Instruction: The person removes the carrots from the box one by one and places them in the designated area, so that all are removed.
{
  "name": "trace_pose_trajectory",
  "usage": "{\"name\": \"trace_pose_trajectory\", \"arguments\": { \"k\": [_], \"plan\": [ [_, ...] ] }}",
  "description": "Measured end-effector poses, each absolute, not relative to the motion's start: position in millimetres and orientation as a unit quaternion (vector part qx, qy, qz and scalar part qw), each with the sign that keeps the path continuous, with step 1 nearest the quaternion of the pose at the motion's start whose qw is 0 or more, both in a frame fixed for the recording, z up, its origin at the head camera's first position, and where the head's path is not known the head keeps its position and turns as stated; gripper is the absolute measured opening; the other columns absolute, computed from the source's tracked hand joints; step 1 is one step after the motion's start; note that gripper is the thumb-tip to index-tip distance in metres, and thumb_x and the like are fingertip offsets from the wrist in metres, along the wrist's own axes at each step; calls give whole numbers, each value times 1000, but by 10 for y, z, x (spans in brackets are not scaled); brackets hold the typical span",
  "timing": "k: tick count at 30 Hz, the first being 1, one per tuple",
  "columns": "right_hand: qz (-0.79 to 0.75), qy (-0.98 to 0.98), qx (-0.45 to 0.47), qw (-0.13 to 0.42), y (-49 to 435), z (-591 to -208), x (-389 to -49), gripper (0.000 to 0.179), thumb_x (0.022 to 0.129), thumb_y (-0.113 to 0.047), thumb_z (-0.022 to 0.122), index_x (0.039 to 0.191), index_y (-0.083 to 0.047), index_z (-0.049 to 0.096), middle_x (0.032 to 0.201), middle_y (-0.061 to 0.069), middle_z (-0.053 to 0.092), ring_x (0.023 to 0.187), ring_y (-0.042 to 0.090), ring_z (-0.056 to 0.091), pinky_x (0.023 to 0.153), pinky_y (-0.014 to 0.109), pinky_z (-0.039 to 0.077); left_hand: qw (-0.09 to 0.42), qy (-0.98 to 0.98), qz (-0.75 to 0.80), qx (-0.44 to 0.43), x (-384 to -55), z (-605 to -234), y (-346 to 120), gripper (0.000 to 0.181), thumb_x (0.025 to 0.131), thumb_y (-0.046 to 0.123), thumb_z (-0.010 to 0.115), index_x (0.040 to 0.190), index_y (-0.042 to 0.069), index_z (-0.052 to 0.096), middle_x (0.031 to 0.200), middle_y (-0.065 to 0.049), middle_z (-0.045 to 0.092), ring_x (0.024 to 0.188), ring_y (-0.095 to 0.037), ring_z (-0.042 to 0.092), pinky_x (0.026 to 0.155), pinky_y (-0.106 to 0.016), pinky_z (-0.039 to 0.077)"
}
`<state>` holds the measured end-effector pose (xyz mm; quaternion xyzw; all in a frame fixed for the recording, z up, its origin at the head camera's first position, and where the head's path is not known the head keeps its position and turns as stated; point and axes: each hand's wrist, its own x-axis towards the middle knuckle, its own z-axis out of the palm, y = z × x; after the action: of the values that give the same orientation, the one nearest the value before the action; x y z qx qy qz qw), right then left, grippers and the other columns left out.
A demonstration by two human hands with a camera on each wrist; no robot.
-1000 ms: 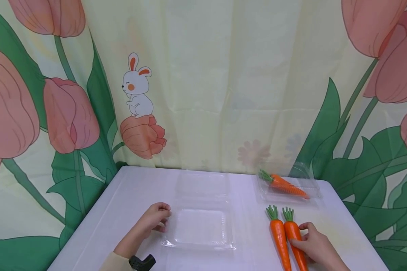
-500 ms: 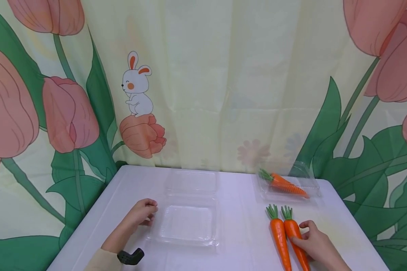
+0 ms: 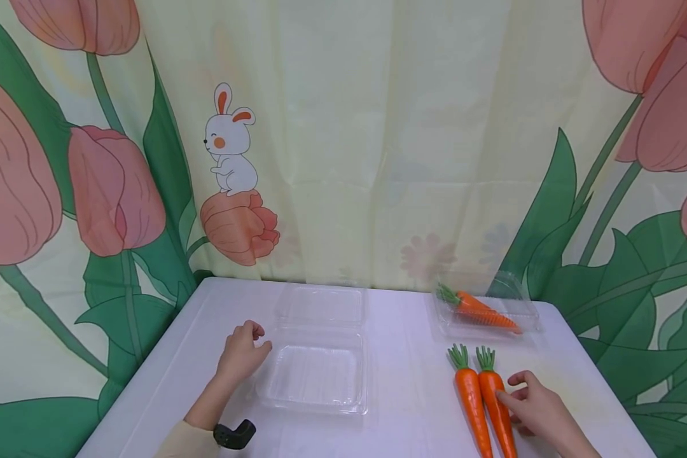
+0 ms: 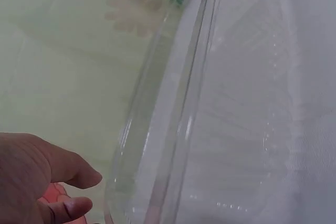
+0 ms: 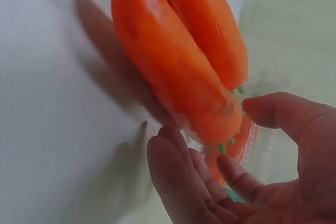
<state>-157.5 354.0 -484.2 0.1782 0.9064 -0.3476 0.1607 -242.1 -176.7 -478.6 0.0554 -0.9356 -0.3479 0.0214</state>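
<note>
An unlidded clear plastic clamshell box (image 3: 312, 378) lies on the table with its lid (image 3: 320, 306) folded back. My left hand (image 3: 243, 353) hovers at the box's left side, its fingers loosely bent and holding nothing. In the left wrist view, a gap shows between the fingertips (image 4: 89, 177) and the box's rim. Two orange carrots with short green tops lie side by side at the right: a left carrot (image 3: 472, 404) and a right carrot (image 3: 497, 404). Beside the right carrot is my right hand (image 3: 541, 407), thumb and fingers spread around its thick end without gripping it.
Behind the carrots, at the table's back right, stands another clear box (image 3: 443, 321) with a carrot (image 3: 483, 312) inside. The white table (image 3: 412, 381) ends at a curtain (image 3: 343, 159) printed with tulips and a rabbit.
The unlidded box has slid left with my left hand, which has then come off its edge and moved a little farther back. My right hand has eased slightly off the right carrot.
</note>
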Motion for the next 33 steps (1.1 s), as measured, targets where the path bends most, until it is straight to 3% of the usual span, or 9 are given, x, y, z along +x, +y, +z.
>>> {"name": "trace_pose_trajectory", "arguments": {
  "k": [5,10,18,22,27,33],
  "plan": [
    [-349,905,182,161,3573,-4844,-1588,59,96,-31,68,128,10,39,98,20,64,73,21,63,71,36,63,86,-945,-315,31,-2410,-4758,-1512,18,92,21,68,102,6,63,115,-21,58,115,-42,50,84,-56,47],
    [-337,914,175,142,3630,-4796,-1597,59,97,-31,66,129,10,40,99,20,65,72,21,62,70,35,62,117,-941,-318,-15,-2418,-4723,-1188,12,92,19,68,97,8,65,111,-18,61,114,-43,52,89,-57,45],
    [-315,928,163,115,3795,-4706,-1653,59,99,-33,64,130,11,42,103,26,65,73,19,64,67,35,61,131,-942,-302,-66,-2442,-4748,-622,12,89,21,72,92,12,63,110,-15,60,108,-36,53,86,-50,47],
    [-295,938,154,99,3860,-4668,-1683,55,100,-32,62,128,12,44,106,30,65,75,19,63,67,35,61,139,-943,-291,-85,-2422,-4774,-377,15,88,22,74,92,11,64,111,-14,59,109,-36,51,90,-52,47],
    [-255,956,137,56,3921,-4627,-1744,47,98,-28,61,122,11,51,108,31,65,86,30,64,75,46,60,119,-946,-278,-119,-2371,-4826,-127,22,87,25,76,100,11,64,110,-12,57,109,-33,51,94,-51,47],
    [-214,971,107,6,3967,-4600,-1801,49,98,-24,59,128,14,51,122,40,52,104,50,55,89,66,52,89,-960,-202,-171,-2322,-4936,22,45,83,39,81,118,15,65,133,-14,54,133,-36,44,114,-53,38]
  ]
}}
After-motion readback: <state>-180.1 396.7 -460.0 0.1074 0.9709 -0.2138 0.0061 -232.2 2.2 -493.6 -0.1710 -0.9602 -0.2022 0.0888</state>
